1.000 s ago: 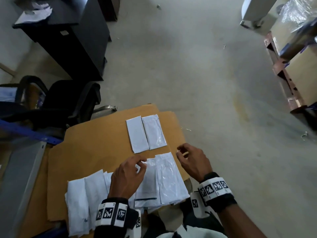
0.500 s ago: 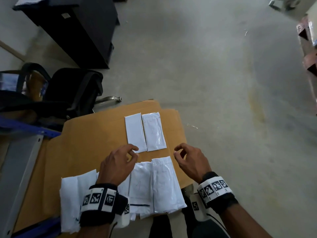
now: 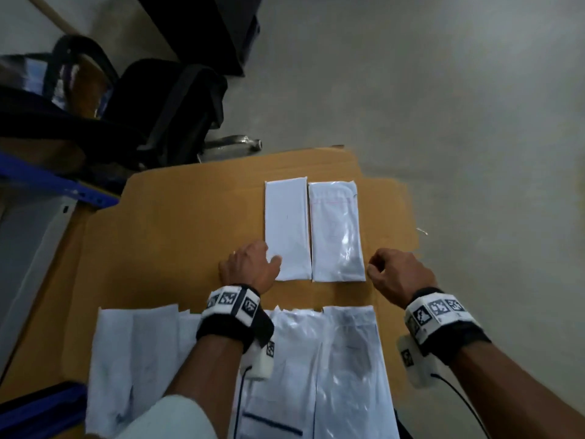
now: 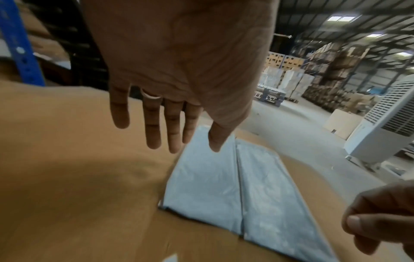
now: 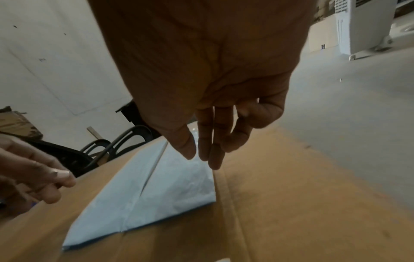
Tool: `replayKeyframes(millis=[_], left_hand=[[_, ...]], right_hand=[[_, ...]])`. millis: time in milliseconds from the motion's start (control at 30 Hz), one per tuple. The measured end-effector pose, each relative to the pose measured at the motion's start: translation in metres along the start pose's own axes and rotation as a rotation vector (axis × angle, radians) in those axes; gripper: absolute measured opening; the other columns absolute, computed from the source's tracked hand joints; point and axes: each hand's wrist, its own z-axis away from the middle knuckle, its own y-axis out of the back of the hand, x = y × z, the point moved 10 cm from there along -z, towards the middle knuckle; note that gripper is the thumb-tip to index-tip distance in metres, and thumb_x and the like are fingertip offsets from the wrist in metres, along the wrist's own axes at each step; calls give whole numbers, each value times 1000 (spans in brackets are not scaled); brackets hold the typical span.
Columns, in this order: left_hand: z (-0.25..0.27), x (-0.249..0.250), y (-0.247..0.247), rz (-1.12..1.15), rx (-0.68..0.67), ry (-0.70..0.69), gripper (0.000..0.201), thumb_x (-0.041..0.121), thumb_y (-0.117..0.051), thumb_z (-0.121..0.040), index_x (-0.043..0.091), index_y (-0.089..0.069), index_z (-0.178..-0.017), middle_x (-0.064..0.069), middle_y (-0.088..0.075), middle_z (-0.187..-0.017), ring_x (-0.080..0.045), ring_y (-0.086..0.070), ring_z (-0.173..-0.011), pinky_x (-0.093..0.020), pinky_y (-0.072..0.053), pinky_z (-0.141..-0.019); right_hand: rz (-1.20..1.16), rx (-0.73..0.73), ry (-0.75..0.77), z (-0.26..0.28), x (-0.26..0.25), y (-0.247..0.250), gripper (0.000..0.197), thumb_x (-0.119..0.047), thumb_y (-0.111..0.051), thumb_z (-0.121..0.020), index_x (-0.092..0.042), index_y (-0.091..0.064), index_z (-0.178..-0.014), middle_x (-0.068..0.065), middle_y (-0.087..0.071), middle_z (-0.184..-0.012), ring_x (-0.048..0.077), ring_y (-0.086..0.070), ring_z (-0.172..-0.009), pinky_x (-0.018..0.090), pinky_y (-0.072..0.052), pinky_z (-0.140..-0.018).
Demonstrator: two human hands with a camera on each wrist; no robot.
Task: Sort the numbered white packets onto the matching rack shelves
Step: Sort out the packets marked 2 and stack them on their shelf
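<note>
Two white packets lie side by side on the brown cardboard sheet [image 3: 177, 236]: a plain left packet [image 3: 286, 223] and a glossy right packet [image 3: 335, 229]. My left hand [image 3: 253, 267] lies flat at the left packet's near left corner, with its thumb on the packet [image 4: 201, 186] and its fingers [image 4: 172, 134] straight over the cardboard. My right hand [image 3: 376, 267] hovers loosely curled, holding nothing, beside the near right corner of the right packet [image 5: 179, 186]. Several more white packets [image 3: 345, 359] lie in a row under my wrists. No numbers are readable.
A black office chair [image 3: 158, 99] stands beyond the cardboard's far left corner. A blue rack beam [image 3: 57, 185] and grey shelf [image 3: 28, 248] run along the left. Bare concrete floor [image 3: 459, 122] lies to the right, and a white air cooler [image 4: 385, 127] stands further off.
Both hands moved forward from the near row of packets to the far pair. The left hand uncurled and now lies flat at the left packet. The head view tilted down and closer.
</note>
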Motion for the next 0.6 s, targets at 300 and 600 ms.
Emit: replayKeyframes(millis=[300, 600], left_hand=[[-43, -26, -64, 173, 78, 111, 32, 56, -47, -96, 26, -51, -103, -4, -58, -121, -27, -57, -107, -41, -47, -94], [-54, -31, -76, 436, 89, 199, 33, 48, -61, -93, 25, -41, -106, -5, -65, -108, -27, -62, -92, -36, -49, -78]], right_hand=[[-50, -22, -49, -41, -7, -48, 17, -48, -54, -96, -31, -56, -98, -10, -59, -95, 17, -56, -85, 30, -43, -76], [-92, 34, -83, -45, -5, -34, 24, -53, -54, -96, -33, -45, -105, -9, -62, -101, 16, -58, -87, 31, -44, -74]])
